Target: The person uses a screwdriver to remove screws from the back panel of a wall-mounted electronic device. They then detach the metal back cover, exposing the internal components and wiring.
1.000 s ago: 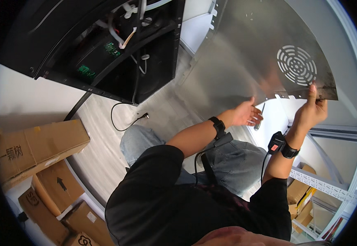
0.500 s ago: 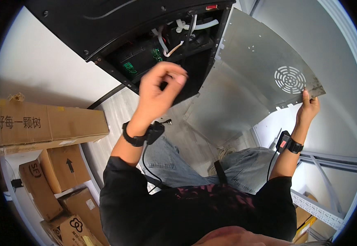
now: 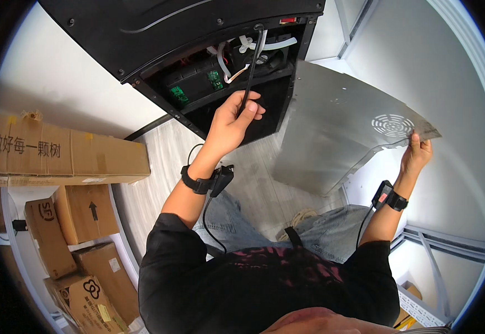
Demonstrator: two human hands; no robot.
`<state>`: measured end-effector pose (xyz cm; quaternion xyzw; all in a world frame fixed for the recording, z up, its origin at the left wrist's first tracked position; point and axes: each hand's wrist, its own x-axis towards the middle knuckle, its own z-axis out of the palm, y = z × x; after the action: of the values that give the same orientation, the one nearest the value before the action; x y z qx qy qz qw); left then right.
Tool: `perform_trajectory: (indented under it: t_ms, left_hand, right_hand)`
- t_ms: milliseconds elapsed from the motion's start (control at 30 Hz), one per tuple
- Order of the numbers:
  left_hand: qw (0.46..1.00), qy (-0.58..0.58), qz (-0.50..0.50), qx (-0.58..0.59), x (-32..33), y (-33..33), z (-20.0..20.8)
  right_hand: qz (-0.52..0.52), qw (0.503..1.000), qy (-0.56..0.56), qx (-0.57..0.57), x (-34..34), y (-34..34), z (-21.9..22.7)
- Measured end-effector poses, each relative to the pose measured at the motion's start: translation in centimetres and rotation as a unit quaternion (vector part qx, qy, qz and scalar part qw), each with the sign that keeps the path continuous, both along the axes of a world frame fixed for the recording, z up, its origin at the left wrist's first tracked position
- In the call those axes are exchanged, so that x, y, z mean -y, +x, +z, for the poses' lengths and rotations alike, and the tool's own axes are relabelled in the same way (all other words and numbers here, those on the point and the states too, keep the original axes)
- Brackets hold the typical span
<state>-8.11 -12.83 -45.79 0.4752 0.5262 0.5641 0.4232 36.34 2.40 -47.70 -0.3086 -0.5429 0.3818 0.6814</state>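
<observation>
My left hand (image 3: pixel 228 128) is closed around a black power cord (image 3: pixel 252 69), which runs up taut to the upper rim of the black machine's opening. My right hand (image 3: pixel 417 153) pinches the right edge of a grey sheet-metal panel (image 3: pixel 326 125), beside its round vent slots (image 3: pixel 392 126). The panel stands tilted to the right of the black machine (image 3: pixel 164 36). Inside the opening are green circuit boards (image 3: pixel 215 80), white tubing (image 3: pixel 280 44) and a pale connector lead (image 3: pixel 237 75). A red switch (image 3: pixel 288 20) sits at the opening's upper right.
A long cardboard box (image 3: pixel 70 150) lies at the left, above a shelf with several smaller cartons (image 3: pixel 89 214). White walls stand at both sides. Pale wood-look floor (image 3: pixel 248 178) shows between my legs and the machine. A metal shelf frame (image 3: pixel 448 239) is at the lower right.
My left hand has closed on the black cord and moved slightly right. The panel has tilted and its upper left edge has dropped lower beside the machine; my right hand still grips it.
</observation>
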Motion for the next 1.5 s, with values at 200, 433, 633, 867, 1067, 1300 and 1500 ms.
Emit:
perform_trajectory:
  t_ms: [200, 433, 633, 867, 1067, 1300, 1500]
  left_hand:
    - [0.998, -0.001, -0.019, 0.058, 1.9, 0.8, 2.5]
    - [0.993, -0.01, -0.044, 0.109, 2.7, 2.7, 3.7]
    - [0.998, 0.005, -0.043, 0.05, 3.0, 4.0, 3.7]
    - [1.0, -0.023, -0.015, 0.012, 4.0, 3.0, 2.8]
    - [0.995, -0.027, 0.091, 0.018, 5.1, 0.7, 1.6]
    - [0.893, 0.072, 0.388, -0.218, 5.3, -3.3, -0.7]
    - [0.885, 0.022, 0.42, -0.2, 5.3, -4.4, -2.3]
  right_hand:
    - [0.08, 0.996, -0.031, 0.039, -2.2, -4.4, -1.3]
    - [0.179, 0.98, -0.085, 0.038, -3.3, -11.8, -1.8]
    - [0.243, 0.962, -0.116, 0.046, -3.5, -18.3, -0.1]
    - [0.305, 0.944, -0.127, 0.005, -4.0, -22.1, 1.4]
    - [0.342, 0.932, -0.118, -0.031, -4.8, -23.4, 1.5]
    - [0.366, 0.922, -0.114, -0.056, -5.7, -25.3, 1.0]
    - [0.388, 0.911, -0.124, -0.067, -6.0, -26.3, 0.6]
